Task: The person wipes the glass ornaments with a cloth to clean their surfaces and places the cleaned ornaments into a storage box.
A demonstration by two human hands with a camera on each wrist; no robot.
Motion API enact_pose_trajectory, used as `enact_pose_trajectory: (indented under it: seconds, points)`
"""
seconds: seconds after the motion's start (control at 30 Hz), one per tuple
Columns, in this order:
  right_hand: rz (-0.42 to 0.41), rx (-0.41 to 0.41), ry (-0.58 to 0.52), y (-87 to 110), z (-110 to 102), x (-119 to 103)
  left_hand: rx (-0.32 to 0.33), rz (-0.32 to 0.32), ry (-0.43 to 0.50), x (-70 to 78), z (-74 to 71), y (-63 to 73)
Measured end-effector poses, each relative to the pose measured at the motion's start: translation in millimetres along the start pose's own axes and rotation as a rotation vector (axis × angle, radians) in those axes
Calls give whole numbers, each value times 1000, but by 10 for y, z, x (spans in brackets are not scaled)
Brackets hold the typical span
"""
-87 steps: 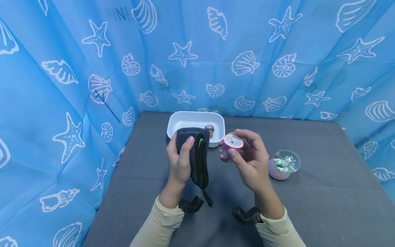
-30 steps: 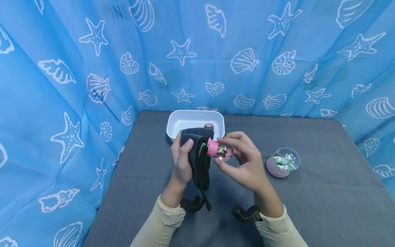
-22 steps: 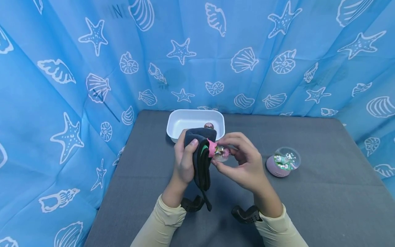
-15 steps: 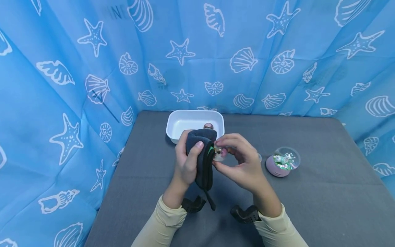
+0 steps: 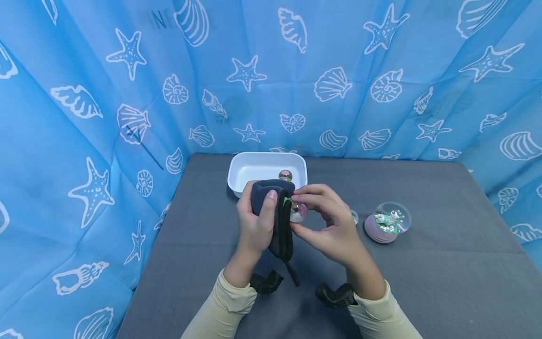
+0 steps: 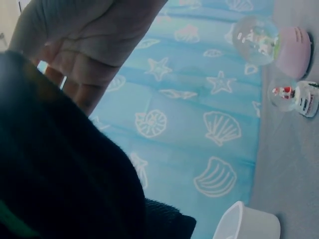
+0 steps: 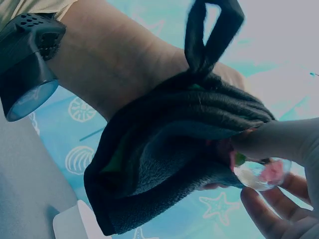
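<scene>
My left hand [image 5: 255,223] grips a folded dark blue towel [image 5: 282,235] with black edging and a hanging loop, its thumb on the near face. My right hand [image 5: 328,219] pinches a small snow globe [image 5: 298,213] by its clear dome, fingers above and thumb below. The globe lies sideways against the towel's folds. In the right wrist view its dome [image 7: 263,174] sticks out with a pink shape inside, while the base is mostly hidden in the cloth [image 7: 164,154]. Both hands are above the table, in front of the white tray.
A white tray [image 5: 237,184] stands at the back with another small globe [image 5: 285,175] in it. On the right sits a larger snow globe with a pink base [image 5: 383,230]. Beside it, a small white-based globe [image 6: 306,98] is mostly hidden behind my right hand in the head view.
My right hand has turned the small globe from base up to sideways and brought it left to the towel. Its pink base has gone into the folds. The left hand has kept its grip.
</scene>
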State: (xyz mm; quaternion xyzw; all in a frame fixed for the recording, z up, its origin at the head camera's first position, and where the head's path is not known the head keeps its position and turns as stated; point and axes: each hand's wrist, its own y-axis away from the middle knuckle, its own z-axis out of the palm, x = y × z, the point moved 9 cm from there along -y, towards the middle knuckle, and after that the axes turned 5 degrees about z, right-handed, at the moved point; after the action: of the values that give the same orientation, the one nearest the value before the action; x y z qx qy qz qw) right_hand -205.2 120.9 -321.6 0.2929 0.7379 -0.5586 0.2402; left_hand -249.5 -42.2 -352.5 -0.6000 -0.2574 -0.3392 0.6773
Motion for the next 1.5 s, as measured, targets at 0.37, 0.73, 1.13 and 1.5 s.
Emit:
enact_pose_trajectory:
  seconds: [0.37, 0.73, 1.13, 1.5]
  points:
    - [-16, -55, 12, -11, 29, -46, 48, 17, -6, -10, -96, -12]
    - [118, -68, 48, -1, 31, 84, 70, 32, -38, 35, -107, -18]
    - [270, -99, 105, 24, 54, 215, 67, 67, -70, 63, -91, -1]
    - [49, -101, 14, 1, 94, 33, 51, 64, -68, 36, -124, -31]
